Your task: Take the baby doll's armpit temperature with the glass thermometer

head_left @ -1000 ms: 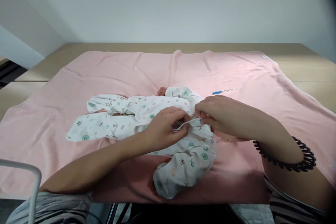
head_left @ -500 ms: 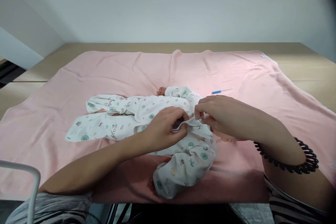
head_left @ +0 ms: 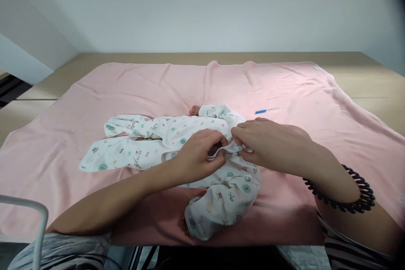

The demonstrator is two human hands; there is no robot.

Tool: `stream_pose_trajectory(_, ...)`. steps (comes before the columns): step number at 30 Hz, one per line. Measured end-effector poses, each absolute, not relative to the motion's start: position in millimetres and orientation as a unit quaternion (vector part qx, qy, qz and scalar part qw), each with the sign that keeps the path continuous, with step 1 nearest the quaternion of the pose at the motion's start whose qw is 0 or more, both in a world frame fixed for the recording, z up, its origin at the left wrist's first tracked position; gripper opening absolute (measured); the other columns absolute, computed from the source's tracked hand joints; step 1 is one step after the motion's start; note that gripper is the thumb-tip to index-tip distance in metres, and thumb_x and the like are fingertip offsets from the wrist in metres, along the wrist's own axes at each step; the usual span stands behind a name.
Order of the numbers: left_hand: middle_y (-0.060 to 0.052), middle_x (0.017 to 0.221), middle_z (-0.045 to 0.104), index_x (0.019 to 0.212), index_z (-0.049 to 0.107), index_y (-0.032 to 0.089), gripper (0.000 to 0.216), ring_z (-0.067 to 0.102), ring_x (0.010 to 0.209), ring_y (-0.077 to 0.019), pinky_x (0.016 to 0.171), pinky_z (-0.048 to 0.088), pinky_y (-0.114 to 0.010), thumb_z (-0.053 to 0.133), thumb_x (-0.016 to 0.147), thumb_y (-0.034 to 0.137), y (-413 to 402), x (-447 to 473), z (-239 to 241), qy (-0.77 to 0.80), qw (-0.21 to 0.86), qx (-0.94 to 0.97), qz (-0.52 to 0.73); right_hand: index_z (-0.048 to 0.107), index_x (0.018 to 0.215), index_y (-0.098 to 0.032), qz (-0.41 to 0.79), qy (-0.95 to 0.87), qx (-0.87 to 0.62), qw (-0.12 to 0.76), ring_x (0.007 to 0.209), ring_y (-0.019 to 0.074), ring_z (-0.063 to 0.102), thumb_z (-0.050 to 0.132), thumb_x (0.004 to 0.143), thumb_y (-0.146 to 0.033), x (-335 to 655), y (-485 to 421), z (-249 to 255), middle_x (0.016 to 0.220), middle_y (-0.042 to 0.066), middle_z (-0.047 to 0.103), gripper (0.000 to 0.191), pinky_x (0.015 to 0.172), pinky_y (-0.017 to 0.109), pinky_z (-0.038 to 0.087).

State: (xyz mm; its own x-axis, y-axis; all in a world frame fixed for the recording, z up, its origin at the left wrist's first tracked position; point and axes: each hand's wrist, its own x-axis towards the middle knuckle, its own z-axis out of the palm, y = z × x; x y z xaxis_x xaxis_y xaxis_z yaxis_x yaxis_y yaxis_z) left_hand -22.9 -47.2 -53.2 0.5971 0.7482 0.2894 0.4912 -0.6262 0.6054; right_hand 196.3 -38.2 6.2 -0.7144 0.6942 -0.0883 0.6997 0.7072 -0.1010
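A baby doll lies across the middle on its back, dressed in a white baby suit with green and brown prints. Its head is hidden behind my right hand. My left hand pinches the front opening edge of the suit between thumb and fingers at chest height. Just to the right, my right hand grips the same edge near the neck, thumb below and fingers curled above. The fabric is drawn up between both hands. Whatever fastener lies under the right fingertips is mostly covered.
A pink blanket with a few wrinkles covers most of the wooden table. Behind the doll's shoulder lies a slim blue and clear thermometer-like stick. A white curved bar rises at the lower left.
My right hand has shifted slightly left and closed further over the suit's edge, covering the shiny snap seen before. My left hand keeps its pinch in place.
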Motion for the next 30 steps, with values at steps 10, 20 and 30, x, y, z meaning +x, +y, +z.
stream_pose_trajectory(10,0.002,0.081,0.055,0.090,0.057,0.018,0.012,0.048,0.079,-0.0135,0.074,0.041,-0.029,0.056,0.082,0.010,-50,-24,-37,0.375,0.289,0.854,0.217,0.045,0.069,-0.019,0.009,0.916,0.402,-0.010,0.060,0.0167,0.040,0.053,0.092,-0.010,203,-36,11,0.063,-0.002,0.050,0.026,0.066,0.032,0.026)
stream_pose_trajectory(20,-0.004,0.108,0.058,0.094,0.062,0.018,0.006,0.053,0.101,-0.0182,0.089,0.047,-0.034,0.060,0.091,0.022,-56,-39,-16,0.382,0.306,0.860,0.144,0.061,0.092,-0.017,-0.002,0.917,0.391,-0.076,0.084,0.0218,0.057,0.064,0.092,-0.009,180,-47,19,0.086,0.001,0.063,0.009,0.080,0.036,0.034)
stream_pose_trajectory(30,0.004,0.092,0.062,0.096,0.058,0.021,0.013,0.055,0.087,-0.0118,0.080,0.043,-0.029,0.046,0.101,0.020,-46,-55,0,0.420,0.318,0.843,0.110,0.055,0.085,-0.018,-0.025,0.943,0.324,-0.066,0.075,0.0193,0.052,0.069,0.088,-0.005,166,-55,-1,0.080,-0.001,0.059,0.019,0.078,0.035,0.033)
